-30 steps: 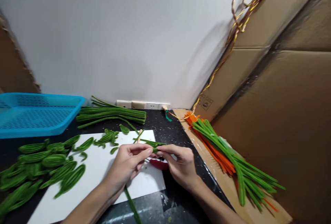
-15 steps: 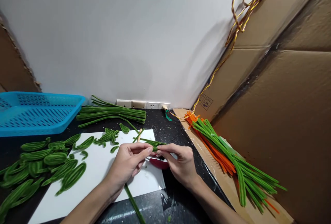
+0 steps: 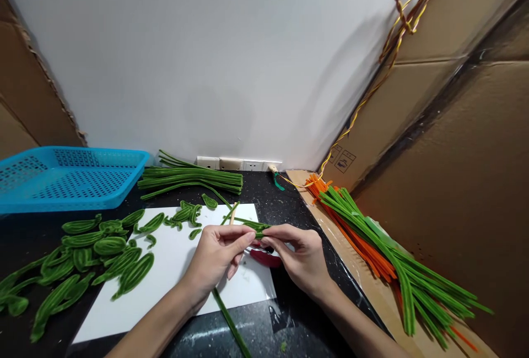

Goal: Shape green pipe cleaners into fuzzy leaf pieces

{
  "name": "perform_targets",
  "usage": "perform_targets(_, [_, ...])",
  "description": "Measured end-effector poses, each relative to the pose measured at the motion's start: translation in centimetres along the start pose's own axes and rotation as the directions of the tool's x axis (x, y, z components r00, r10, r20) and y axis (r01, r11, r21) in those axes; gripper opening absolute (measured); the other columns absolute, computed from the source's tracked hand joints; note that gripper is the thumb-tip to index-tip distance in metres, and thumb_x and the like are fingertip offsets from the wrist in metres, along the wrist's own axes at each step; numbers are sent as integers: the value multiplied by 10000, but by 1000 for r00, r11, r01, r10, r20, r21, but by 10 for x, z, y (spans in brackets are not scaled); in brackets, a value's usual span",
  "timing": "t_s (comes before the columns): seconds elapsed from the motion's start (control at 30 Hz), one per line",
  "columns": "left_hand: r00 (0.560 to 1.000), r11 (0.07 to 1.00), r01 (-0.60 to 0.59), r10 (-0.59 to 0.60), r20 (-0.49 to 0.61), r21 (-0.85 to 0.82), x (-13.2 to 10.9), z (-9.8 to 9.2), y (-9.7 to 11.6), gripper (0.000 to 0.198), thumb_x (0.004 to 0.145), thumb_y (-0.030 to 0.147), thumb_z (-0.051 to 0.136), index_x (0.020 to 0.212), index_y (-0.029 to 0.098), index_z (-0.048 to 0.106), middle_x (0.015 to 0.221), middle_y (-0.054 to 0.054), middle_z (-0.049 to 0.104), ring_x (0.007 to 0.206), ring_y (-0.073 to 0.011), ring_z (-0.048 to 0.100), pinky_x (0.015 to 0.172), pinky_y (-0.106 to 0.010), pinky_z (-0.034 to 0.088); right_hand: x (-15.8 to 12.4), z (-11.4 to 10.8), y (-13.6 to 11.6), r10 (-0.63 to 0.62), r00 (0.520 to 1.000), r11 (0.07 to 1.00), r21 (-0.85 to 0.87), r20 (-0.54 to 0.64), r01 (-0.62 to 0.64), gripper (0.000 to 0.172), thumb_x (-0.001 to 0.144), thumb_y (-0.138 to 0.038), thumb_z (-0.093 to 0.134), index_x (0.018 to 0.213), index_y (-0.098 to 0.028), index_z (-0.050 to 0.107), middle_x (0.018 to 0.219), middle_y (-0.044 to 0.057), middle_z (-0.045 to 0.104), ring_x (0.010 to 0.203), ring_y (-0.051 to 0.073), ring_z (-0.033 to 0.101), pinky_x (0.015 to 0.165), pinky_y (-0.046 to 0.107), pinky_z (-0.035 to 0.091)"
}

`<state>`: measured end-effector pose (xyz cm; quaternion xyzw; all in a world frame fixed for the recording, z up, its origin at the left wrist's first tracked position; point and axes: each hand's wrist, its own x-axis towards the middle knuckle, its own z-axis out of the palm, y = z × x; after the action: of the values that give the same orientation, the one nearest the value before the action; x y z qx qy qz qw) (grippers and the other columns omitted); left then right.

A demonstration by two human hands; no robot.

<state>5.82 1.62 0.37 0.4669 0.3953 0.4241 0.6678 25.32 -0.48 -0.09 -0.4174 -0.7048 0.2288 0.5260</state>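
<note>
I watch the left hand (image 3: 217, 248) and right hand (image 3: 303, 253) pinch a small green chenille piece (image 3: 259, 234) between thumbs and fingertips, over the white sheet (image 3: 173, 261) near its right edge. That grip matches half a second ago; beyond, the blue perforated basket (image 3: 99, 202) now sits further right in my view.

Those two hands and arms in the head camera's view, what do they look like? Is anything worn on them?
The left hand and right hand are ordinary five-fingered human hands, ungloved. The left forearm and right forearm show no sleeve, watch, bracelet, cable or marking.
</note>
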Motion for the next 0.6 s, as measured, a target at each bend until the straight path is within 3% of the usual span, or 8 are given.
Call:
perform_targets(0.3, [999,999,12,-14,37,46,0,-1,-3,483,737,500,880,957,75,821,482,34,535,335,-31,401,328,-142,328,1,-1,-1,-5,1000,996,-89,14,6,118,911,-129,711,879,-201,798,781,17,811,644,134,762,637,180,598])
perform_targets(0.6, [999,999,-37,37,6,11,4,0,-4,501,814,553,793,991,85,764,489,31,561,344,-45,409,331,-141,345,0,1,2,47,999,999,13,-14,-46,82,916,-204,744,950,-214,819,812,38,824,665,175,788,650,245,650])
